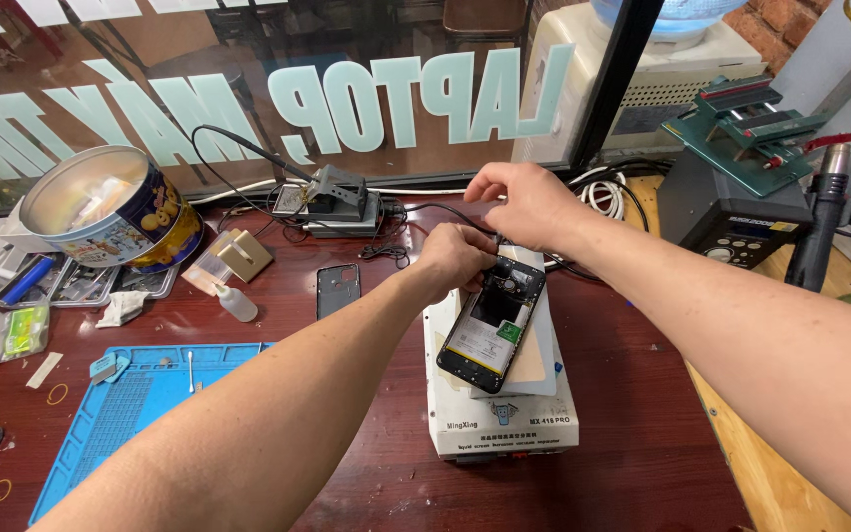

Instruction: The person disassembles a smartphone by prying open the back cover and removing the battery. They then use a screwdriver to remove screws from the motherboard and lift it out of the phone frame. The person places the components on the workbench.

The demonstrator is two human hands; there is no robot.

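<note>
An opened smartphone (491,327) with its back removed, battery and circuit board showing, lies tilted on a white slab on top of a white box-shaped machine (504,419). My left hand (453,259) grips the phone's upper left edge. My right hand (522,205) is just above the phone's top end, fingers pinched together on something small that I cannot make out. A black cable (425,209) runs behind both hands.
A blue work mat (135,404) lies at the left front. A round biscuit tin (110,209), a small dropper bottle (236,301), a loose phone frame (337,289), a black holder stand (332,197), a hot-air station (741,222) and a glass pane behind.
</note>
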